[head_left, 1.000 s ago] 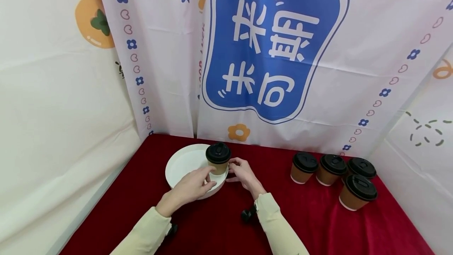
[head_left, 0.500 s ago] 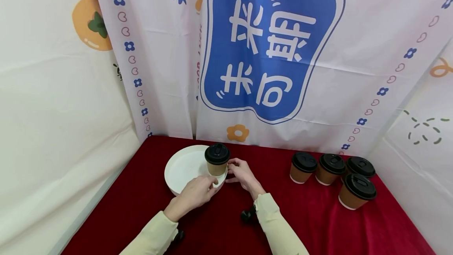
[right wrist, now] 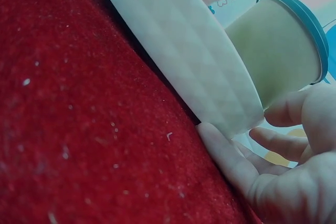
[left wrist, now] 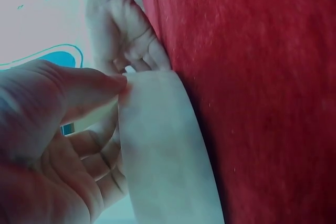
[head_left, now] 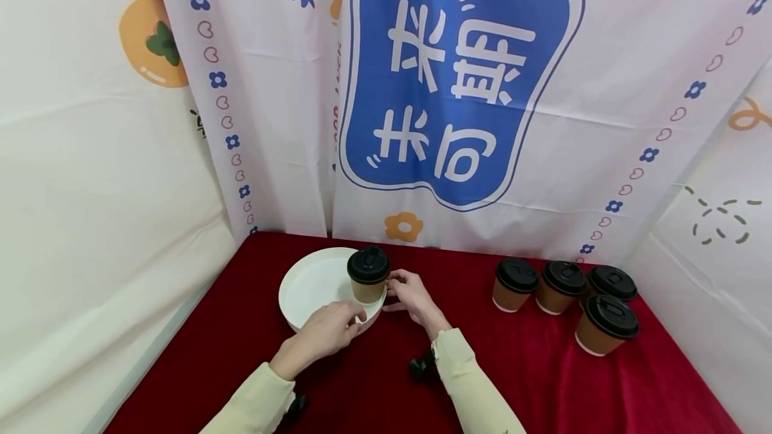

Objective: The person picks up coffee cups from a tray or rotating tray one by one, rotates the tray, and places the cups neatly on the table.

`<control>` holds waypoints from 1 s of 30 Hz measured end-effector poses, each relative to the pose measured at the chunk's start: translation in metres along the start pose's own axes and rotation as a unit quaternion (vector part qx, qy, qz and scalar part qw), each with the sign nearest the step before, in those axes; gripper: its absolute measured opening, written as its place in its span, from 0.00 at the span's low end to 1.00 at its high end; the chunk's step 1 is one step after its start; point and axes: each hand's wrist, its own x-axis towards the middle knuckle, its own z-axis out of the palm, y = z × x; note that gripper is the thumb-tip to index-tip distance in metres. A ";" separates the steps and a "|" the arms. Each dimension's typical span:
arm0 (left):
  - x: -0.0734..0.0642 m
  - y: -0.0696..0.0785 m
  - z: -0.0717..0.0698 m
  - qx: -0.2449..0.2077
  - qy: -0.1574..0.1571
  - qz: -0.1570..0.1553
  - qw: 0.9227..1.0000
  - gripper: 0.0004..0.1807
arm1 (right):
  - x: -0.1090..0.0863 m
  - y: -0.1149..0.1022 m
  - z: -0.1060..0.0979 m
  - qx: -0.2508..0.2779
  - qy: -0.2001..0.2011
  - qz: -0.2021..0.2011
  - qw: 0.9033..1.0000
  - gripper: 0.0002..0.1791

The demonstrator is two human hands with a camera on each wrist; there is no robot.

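A round white tray (head_left: 307,290) with a low upright wall lies on the red cloth. On its right side stands a brown paper coffee cup (head_left: 367,290) with a black lid, upright. At the near rim my left hand (head_left: 330,328) pinches the wall; the left wrist view has its thumb (left wrist: 100,88) on the rim and the other fingers on the inner side. My right hand (head_left: 415,297) holds the tray's right edge. One finger (right wrist: 223,148) touches the wall's lower edge by the cloth, and another is at the rim beside the cup.
Several more lidded coffee cups (head_left: 511,284) stand grouped at the right of the red-covered table (head_left: 482,367). White printed fabric (head_left: 289,119) hangs behind the table and along both sides.
My left hand has moved from beside the cup down to the tray's near rim. The right hand stays at the tray's right edge. The cup stands in the same place on the tray.
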 end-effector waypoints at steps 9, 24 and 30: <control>-0.008 -0.010 -0.009 -0.025 -0.031 0.012 0.999 0.06 | 0.001 -0.001 0.001 0.005 -0.001 0.005 1.000 0.17; -0.023 -0.032 -0.022 -0.034 -0.064 0.006 0.997 0.07 | -0.001 0.001 0.000 0.003 -0.003 0.000 1.000 0.16; -0.028 -0.035 -0.029 -0.036 -0.067 0.005 0.997 0.07 | -0.001 0.000 0.001 0.003 -0.001 -0.002 1.000 0.16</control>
